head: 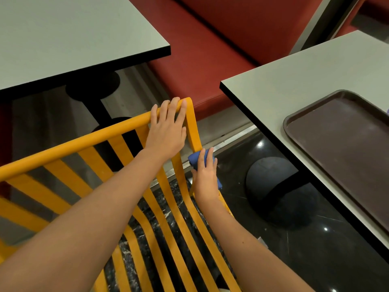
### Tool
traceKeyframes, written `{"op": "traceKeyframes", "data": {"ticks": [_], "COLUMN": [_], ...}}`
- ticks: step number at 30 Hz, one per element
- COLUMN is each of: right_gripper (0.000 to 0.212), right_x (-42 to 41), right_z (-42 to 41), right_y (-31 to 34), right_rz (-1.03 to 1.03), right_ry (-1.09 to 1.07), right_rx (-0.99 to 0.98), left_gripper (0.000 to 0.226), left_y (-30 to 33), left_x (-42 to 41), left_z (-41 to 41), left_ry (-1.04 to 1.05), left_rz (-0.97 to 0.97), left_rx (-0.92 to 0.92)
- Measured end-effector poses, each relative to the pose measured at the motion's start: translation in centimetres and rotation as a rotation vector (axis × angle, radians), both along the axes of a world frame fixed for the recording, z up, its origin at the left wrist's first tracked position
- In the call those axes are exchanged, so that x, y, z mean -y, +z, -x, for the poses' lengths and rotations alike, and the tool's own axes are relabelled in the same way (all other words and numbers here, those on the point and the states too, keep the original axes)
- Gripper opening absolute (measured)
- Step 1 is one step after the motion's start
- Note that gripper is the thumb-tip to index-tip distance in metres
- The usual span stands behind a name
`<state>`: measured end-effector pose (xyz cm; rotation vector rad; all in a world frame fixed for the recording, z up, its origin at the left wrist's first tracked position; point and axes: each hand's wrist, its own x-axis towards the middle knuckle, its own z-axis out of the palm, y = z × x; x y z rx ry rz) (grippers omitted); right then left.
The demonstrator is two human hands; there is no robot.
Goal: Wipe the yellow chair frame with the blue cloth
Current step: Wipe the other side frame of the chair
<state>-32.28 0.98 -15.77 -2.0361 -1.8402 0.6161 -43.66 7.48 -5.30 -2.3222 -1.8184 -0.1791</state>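
The person's left hand (pixel 168 131) lies over the top corner of the yellow chair frame (pixel 69 147), palm down, with its fingers (pixel 175 104) curled over the rounded top rail where the rail bends into the side post; the thumb rests along the inner face of that post, so the hand grips the frame rather than lying loose on it. Just below and to the right of it, the right hand (pixel 205 174) is closed around the bunched blue cloth (pixel 194 160), pressing it against the outer edge of the same side post. The fingers wrap over the cloth from the outside, and a fold of blue also shows past the heel of the hand. Between the two forearms the chair's yellow slats run down toward the viewer over a dark marbled floor. To the right of the right hand stands a grey table (pixel 294 81) with a dark brown tray (pixel 345 144) on it, well apart from the cloth. Beyond the left hand are a second grey table (pixel 69 32) and a red bench seat (pixel 210 53).
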Motion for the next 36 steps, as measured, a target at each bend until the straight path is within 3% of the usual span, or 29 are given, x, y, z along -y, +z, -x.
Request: {"op": "traceKeyframes", "data": {"ticks": [5,10,16,26,31,36], "right_gripper": [0.089,0.085,0.086,0.089,0.085,0.089], "right_x": [0.6,4.0,1.4,2.6,0.3,2.5], "right_z": [-0.9,-3.7,-1.5,-2.7,-0.3,-0.7], "right_y": [-0.6,-1.8,-0.4,-0.6,0.7,-0.7], "right_rz": [-0.034,0.053,0.027,0.103,0.012,-0.046], "right_ry": [0.068,0.103,0.053,0.054,-0.002,0.012], "right_rx": [0.073,0.124,0.013,0.052,-0.014,0.071], "left_gripper": [0.062,0.063,0.063,0.063,0.063,0.064], "left_y": [-0.1,-0.2,-0.3,-0.2,-0.4,-0.6], "left_x": [-0.1,-0.1,-0.2,0.0,-0.1,-0.2], "left_z": [0.1,0.2,0.1,0.0,0.1,0.0], "left_ry": [-0.007,-0.015,-0.01,-0.016,-0.026,-0.022], "left_rz": [-0.009,-0.023,-0.028,-0.03,-0.034,-0.05], "left_rx": [-0.007,-0.015,-0.022,-0.008,-0.001,-0.01]}}
